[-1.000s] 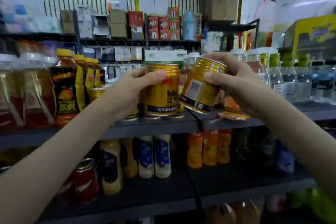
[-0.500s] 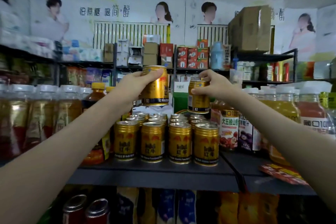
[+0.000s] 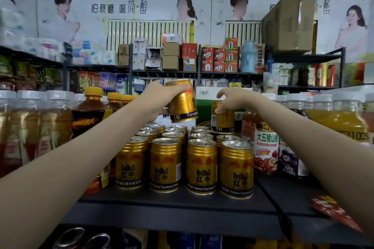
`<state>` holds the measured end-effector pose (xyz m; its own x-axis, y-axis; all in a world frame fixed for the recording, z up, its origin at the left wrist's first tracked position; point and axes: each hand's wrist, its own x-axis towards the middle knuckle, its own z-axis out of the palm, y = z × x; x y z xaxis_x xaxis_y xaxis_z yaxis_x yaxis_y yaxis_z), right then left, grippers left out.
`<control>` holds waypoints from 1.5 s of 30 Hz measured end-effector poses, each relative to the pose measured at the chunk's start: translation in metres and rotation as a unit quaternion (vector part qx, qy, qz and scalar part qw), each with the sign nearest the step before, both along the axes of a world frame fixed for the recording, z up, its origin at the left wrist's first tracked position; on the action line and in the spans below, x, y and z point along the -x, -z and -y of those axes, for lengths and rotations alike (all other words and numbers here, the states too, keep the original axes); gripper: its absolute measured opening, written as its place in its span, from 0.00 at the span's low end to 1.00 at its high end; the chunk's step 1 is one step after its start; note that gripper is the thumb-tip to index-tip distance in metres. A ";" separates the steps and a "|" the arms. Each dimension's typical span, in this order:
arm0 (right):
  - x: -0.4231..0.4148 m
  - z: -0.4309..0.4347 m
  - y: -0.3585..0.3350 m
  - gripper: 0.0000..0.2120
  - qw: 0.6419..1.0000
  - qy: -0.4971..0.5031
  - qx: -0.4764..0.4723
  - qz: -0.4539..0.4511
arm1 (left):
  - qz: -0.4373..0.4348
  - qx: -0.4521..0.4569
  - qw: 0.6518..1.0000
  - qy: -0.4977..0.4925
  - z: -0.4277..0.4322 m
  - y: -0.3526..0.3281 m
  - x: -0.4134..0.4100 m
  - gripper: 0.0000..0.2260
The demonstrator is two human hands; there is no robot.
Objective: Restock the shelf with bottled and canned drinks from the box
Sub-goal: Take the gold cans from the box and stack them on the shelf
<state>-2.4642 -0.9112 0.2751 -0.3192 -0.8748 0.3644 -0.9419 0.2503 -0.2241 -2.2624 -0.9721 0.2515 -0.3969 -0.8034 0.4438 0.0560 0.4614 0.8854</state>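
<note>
Gold cans (image 3: 201,168) gleaming as glossy metal; shelf (image 3: 182,206) showing matt dark; bottles (image 3: 54,125) looking clear smooth plastic; box (image 3: 289,24) appearing dull cardboard.

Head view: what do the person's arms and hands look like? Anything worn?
Left hand and right hand are bare: no gloves, rings or watch visible. Left forearm and right forearm are also bare down to the frame edge; no sleeve shows.
</note>
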 end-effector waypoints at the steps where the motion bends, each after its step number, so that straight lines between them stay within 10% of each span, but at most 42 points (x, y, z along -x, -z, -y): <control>1: 0.002 0.000 -0.001 0.29 1.000 0.002 -0.013 -0.005 | 0.002 -0.002 1.000 0.001 0.002 -0.001 0.003 0.23; 17: 0.020 0.010 -0.012 0.39 0.982 0.068 -0.102 -0.142 | 0.045 0.000 0.999 0.002 0.030 -0.011 0.036 0.19; 23: 0.016 0.007 -0.022 0.30 0.983 -0.041 -0.177 0.032 | 0.056 -0.001 0.998 0.025 0.035 -0.009 0.038 0.11; 32: 0.027 0.012 -0.018 0.31 0.983 0.010 -0.144 -0.110 | 0.093 -0.006 0.996 0.010 0.043 -0.007 0.051 0.12; 45: -0.001 0.026 -0.025 0.31 0.969 -0.211 -0.126 -0.003 | 0.213 0.072 0.967 0.119 0.046 -0.009 0.038 0.11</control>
<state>-2.4634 -0.9376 0.3003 0.0883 -0.9884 0.1238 -0.9733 -0.1121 -0.2003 -2.3002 -1.0177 0.2604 -0.7342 -0.6093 0.2994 -0.1800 0.6000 0.7795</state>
